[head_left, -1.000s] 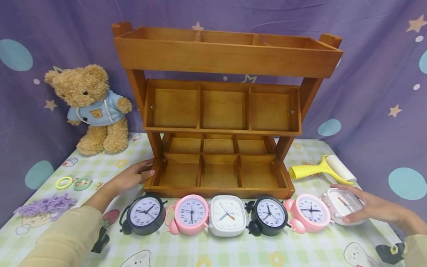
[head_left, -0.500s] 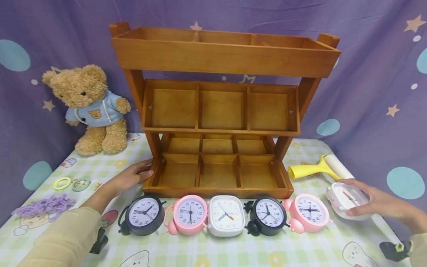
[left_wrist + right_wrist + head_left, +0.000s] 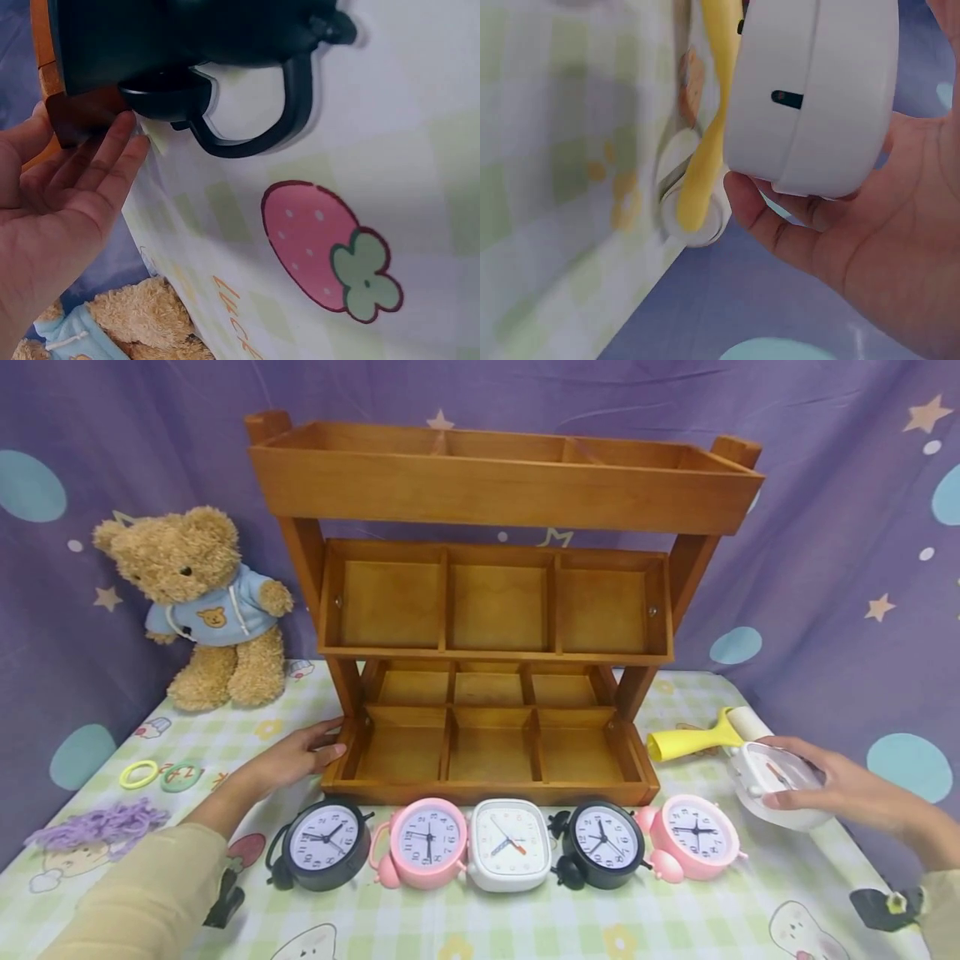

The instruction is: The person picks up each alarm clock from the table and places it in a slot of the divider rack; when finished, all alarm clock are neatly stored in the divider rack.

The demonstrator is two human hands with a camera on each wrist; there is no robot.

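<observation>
The green-checked bench (image 3: pixel 540 927) stands before a purple curtain (image 3: pixel 825 477); right grip (image 3: pixel 847 785) holds a white clock (image 3: pixel 759 777), left grip (image 3: pixel 296 756), wide, touches the wooden rack (image 3: pixel 510 491)

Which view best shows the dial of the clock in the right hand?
The head view: there the white clock in the right hand shows its dial. The right wrist view has only its casing up close, cropped at the top; the left wrist view shows none.
</observation>
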